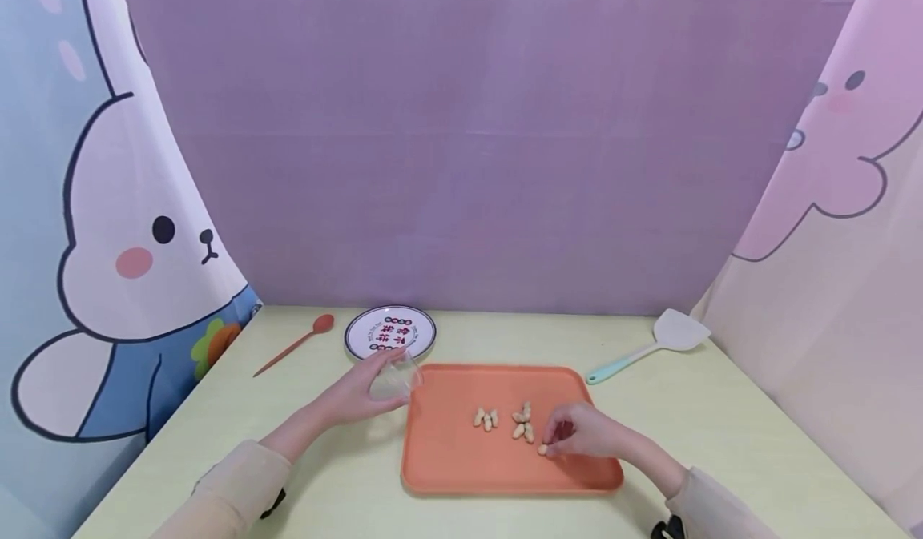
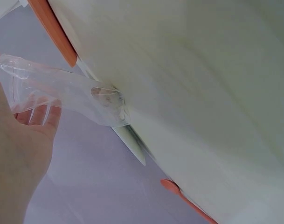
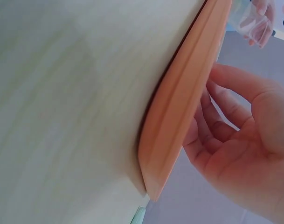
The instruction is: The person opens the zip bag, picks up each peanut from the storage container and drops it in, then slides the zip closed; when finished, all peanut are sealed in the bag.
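My left hand [image 1: 358,392] holds a clear plastic cup [image 1: 397,380] beside the left edge of an orange tray [image 1: 461,468]. In the left wrist view the cup [image 2: 62,91] lies sideways in the fingers; a brownish patch shows near its far end, too unclear to name. Over the right part of the tray, my right hand [image 1: 587,431] pinches a peanut [image 1: 542,449] between thumb and fingertips, low at the tray's surface. Unshelled peanuts lie on the tray in two groups, one near the middle [image 1: 487,420] and another [image 1: 524,428] just left of the right hand. The tray's rim hides the right fingertips in the right wrist view.
Behind the left hand lies a white plate [image 1: 360,332] with a dark rim and red lettering. A red spoon [image 1: 322,324] rests farther left. At the back right is a spatula [image 1: 678,332] with a pale green handle. A purple curtain [image 1: 461,138] hangs behind the table.
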Demonstrator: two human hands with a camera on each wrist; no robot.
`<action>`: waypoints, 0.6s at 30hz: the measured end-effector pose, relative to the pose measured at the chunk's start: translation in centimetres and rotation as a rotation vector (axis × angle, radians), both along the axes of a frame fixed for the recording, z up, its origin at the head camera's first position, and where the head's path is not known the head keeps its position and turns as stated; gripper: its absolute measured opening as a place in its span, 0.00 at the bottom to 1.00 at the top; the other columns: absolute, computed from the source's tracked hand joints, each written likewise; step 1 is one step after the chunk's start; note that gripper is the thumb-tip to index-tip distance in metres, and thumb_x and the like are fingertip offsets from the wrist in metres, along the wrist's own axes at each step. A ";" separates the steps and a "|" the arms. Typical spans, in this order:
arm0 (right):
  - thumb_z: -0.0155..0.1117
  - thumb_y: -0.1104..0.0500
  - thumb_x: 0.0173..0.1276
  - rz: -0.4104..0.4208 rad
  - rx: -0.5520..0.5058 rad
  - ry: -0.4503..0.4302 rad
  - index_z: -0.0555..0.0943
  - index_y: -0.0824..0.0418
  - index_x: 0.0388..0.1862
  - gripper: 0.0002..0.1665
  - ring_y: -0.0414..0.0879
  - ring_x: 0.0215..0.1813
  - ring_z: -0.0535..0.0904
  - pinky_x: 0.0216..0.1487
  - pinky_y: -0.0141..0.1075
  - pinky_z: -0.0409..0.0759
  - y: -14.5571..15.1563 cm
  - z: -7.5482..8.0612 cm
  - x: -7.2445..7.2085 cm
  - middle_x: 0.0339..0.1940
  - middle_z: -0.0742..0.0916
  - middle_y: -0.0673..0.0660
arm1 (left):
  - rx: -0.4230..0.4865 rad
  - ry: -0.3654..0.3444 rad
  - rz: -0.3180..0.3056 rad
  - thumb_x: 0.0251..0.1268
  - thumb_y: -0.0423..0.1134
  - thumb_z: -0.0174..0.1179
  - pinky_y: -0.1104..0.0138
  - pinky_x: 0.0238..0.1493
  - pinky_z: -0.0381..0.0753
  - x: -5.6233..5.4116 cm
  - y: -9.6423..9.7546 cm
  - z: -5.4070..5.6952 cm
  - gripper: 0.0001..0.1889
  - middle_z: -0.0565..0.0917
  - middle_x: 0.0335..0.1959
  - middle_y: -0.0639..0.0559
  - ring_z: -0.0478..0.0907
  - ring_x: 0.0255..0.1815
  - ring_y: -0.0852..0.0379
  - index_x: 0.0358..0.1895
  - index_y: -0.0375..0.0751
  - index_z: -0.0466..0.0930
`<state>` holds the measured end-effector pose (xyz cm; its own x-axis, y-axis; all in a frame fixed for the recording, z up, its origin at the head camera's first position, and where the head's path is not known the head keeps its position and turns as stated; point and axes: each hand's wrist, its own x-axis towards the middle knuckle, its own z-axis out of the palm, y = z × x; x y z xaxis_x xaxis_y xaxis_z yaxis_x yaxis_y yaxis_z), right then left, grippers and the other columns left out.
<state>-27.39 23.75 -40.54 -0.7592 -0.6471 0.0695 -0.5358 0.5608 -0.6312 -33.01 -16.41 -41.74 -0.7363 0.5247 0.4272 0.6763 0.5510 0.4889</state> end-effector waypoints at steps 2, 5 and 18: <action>0.69 0.58 0.58 0.002 0.001 0.014 0.82 0.61 0.30 0.07 0.31 0.30 0.74 0.30 0.26 0.76 0.1 0.0 0.0 0.28 0.85 0.52 | -0.004 0.000 0.003 0.53 0.49 0.68 0.49 0.64 0.69 0.0 0.0 0.0 0.41 0.74 0.62 0.45 0.69 0.63 0.45 0.67 0.35 0.62; 0.68 0.57 0.60 -0.009 0.013 0.029 0.83 0.60 0.30 0.07 0.32 0.31 0.73 0.31 0.26 0.75 0.2 0.0 0.0 0.28 0.85 0.51 | -0.004 0.003 0.003 0.53 0.50 0.68 0.50 0.64 0.68 -0.1 0.0 0.1 0.40 0.74 0.61 0.45 0.69 0.63 0.46 0.67 0.36 0.62; 0.70 0.57 0.57 -0.015 0.023 -0.042 0.83 0.60 0.29 0.07 0.32 0.32 0.74 0.32 0.26 0.76 0.8 -0.3 0.0 0.29 0.83 0.51 | -0.015 -0.001 0.007 0.53 0.49 0.68 0.51 0.64 0.69 -0.2 0.1 0.0 0.41 0.74 0.61 0.45 0.70 0.63 0.47 0.67 0.36 0.62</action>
